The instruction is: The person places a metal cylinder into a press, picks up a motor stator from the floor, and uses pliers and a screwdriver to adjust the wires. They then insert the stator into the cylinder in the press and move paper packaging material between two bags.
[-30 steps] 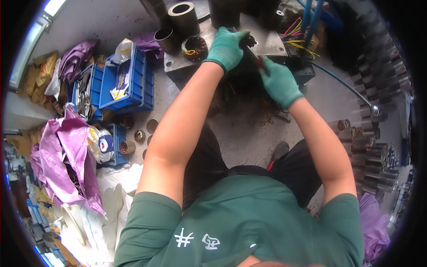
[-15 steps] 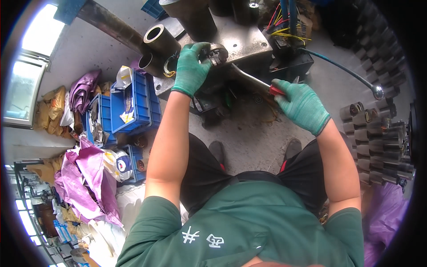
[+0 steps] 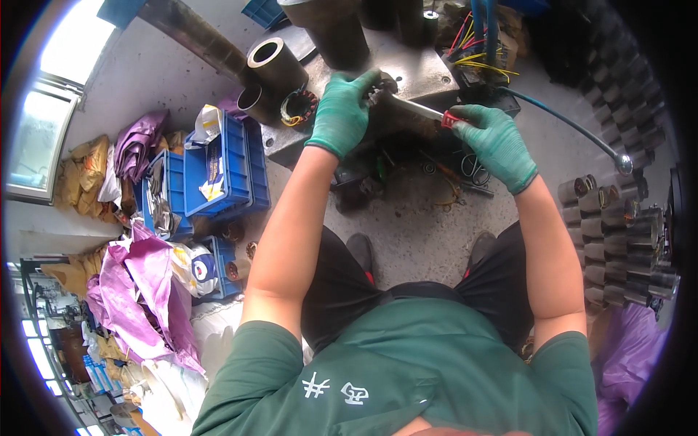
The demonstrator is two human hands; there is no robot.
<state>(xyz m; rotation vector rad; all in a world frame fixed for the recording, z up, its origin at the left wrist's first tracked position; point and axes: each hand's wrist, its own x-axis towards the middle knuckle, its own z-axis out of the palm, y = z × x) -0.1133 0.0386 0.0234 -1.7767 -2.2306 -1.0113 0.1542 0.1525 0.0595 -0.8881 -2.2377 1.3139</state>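
My left hand (image 3: pixel 342 112), in a green knit glove, is closed around a dark ring-shaped metal part (image 3: pixel 387 82) at the edge of the steel bench. The glove hides much of the part. My right hand (image 3: pixel 498 145), gloved alike, grips the red handle (image 3: pixel 451 118) of a tool with a long, flat metal blade (image 3: pixel 418 108); its exact kind is unclear. The blade points left, and its far end meets the ring part or overlaps it from this view. Left of my left hand, a wire-wound ring (image 3: pixel 299 107) with yellow and red wires lies on the bench.
On the steel bench (image 3: pixel 429 73) stand a thick hollow tube (image 3: pixel 278 64) and a large dark cylinder (image 3: pixel 331 33). Blue crates (image 3: pixel 218 171) are stacked at left. Metal cylinders (image 3: pixel 611 225) fill the right side. Scissors (image 3: pixel 475 168) lie below the bench edge.
The blade has moved up against the ring part from a spot just right of it. My left hand has shifted right and turned, covering more of the part; the wire-wound ring shows more fully.
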